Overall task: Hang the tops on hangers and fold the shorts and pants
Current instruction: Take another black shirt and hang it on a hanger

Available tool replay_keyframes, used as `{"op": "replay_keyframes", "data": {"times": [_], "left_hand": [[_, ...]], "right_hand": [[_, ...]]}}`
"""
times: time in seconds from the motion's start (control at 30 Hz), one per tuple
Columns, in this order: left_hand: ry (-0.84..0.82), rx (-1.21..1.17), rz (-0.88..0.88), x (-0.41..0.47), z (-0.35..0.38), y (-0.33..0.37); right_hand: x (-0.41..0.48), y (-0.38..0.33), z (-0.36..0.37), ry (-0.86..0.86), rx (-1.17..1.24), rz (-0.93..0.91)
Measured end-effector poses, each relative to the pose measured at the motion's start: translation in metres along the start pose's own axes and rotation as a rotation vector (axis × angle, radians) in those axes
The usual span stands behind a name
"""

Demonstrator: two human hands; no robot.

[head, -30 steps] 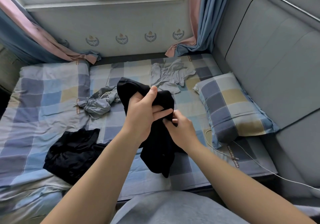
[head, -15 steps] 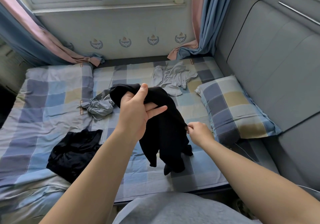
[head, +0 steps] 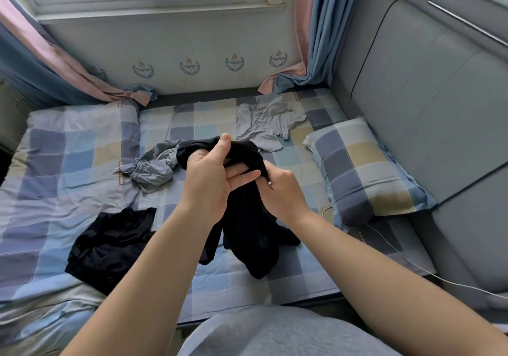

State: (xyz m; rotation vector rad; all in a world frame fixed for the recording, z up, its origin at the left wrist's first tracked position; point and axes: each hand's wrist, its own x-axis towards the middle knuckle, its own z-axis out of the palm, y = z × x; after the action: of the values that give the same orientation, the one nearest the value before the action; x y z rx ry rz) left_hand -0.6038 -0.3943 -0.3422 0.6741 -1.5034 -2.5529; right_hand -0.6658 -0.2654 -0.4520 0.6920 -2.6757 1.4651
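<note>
both hands grip a bunched black fabric garment [head: 248, 218] above the checked bedsheet [head: 82, 163]; its type is unclear. left hand [head: 209, 179] fingers clamp its top, right hand [head: 283, 190] pinches at 3 o'clock. a crumpled grey garment [head: 154, 168] is partly hidden at 10 o'clock.

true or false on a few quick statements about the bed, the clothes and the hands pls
1. Both hands grip the same black garment. True: left hand, right hand.
2. A hanger lies on the bed. False: none shows on the checked bedding.
3. A second black garment lies flat left of the arms. True.
4. The light grey top is neatly folded. False: it lies crumpled.
5. The pillow sits by the left curtain. False: it sits by the grey headboard.
</note>
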Motion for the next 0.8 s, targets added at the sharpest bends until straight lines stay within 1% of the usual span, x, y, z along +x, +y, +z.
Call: {"op": "replay_keyframes", "data": {"times": [0.1, 0.2, 0.23, 0.33, 0.4, 0.47, 0.53, 0.63, 0.73, 0.8], "left_hand": [[0.008, -0.004, 0.006, -0.001, -0.002, 0.002], [0.01, 0.005, 0.016, -0.003, 0.0, 0.0], [0.012, 0.002, 0.023, -0.004, 0.0, -0.001], [0.011, -0.04, 0.049, -0.003, -0.002, 0.004], [0.01, -0.066, 0.07, 0.001, -0.007, 0.009], [0.017, -0.072, 0.083, 0.007, -0.012, 0.008], [0.029, -0.068, 0.075, 0.014, -0.017, 0.004], [0.045, 0.015, 0.037, 0.025, -0.022, -0.008], [0.003, 0.246, -0.053, 0.031, -0.025, -0.022], [-0.044, 0.462, -0.112, 0.031, -0.025, -0.033]], "right_hand": [[0.0, 0.002, -0.002, 0.02, 0.018, -0.001], [0.004, 0.012, -0.002, -0.001, -0.109, 0.045], [0.006, 0.016, -0.001, -0.035, -0.158, 0.094], [0.007, 0.039, 0.0, -0.175, -0.288, 0.325], [0.002, 0.057, -0.003, -0.241, -0.314, 0.458], [-0.004, 0.068, -0.008, -0.288, -0.312, 0.529], [-0.004, 0.07, -0.014, -0.285, -0.27, 0.539], [0.009, 0.057, -0.027, -0.241, -0.142, 0.473], [0.026, 0.028, -0.042, -0.168, 0.093, 0.423], [0.036, 0.005, -0.05, -0.099, 0.297, 0.443]]}}
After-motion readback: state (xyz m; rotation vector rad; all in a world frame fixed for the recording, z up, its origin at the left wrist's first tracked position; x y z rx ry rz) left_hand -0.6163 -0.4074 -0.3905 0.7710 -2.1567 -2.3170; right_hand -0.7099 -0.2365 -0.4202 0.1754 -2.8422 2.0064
